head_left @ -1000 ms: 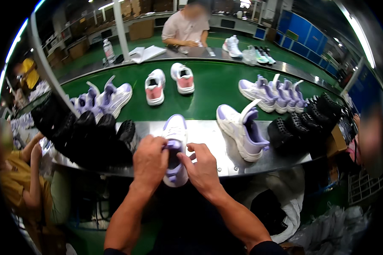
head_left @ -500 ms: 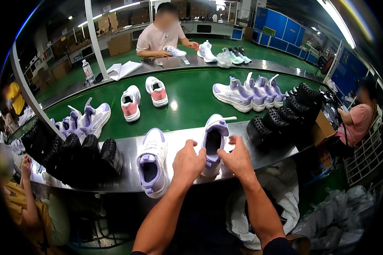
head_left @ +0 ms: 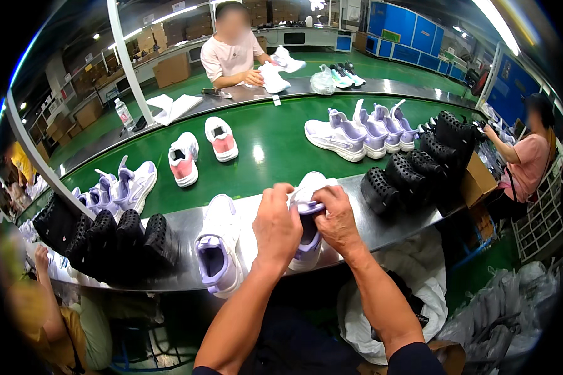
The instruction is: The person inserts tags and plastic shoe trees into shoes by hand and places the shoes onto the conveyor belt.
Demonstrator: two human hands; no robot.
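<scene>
A white and lavender sneaker [head_left: 306, 257] stands on the metal ledge in front of me, toe pointing away. My left hand [head_left: 277, 226] is curled against the left side of its opening, fingertips at the tongue. From the right, my right hand [head_left: 336, 220] pinches the tongue and collar edge with thumb and fingers. Both hands are closed on the shoe, and they hide much of its middle. Left of them, a matching sneaker [head_left: 230, 278] stands apart on the ledge, untouched, its opening toward me.
Black perforated pieces [head_left: 161, 237] line the ledge at left, with more black pieces [head_left: 378, 190] at right. On the green belt stand lavender sneakers [head_left: 334, 139] in a row and two pink-heeled shoes [head_left: 183, 169]. Across it, a co-worker [head_left: 234, 53] handles white shoes. White sacking [head_left: 428, 294] hangs below right.
Both hands have moved up and forward from the shoe's opening to its tongue and closed on it. The tongue's tab no longer sticks out rightward. Across the belt, the co-worker now has two white shoes in hand.
</scene>
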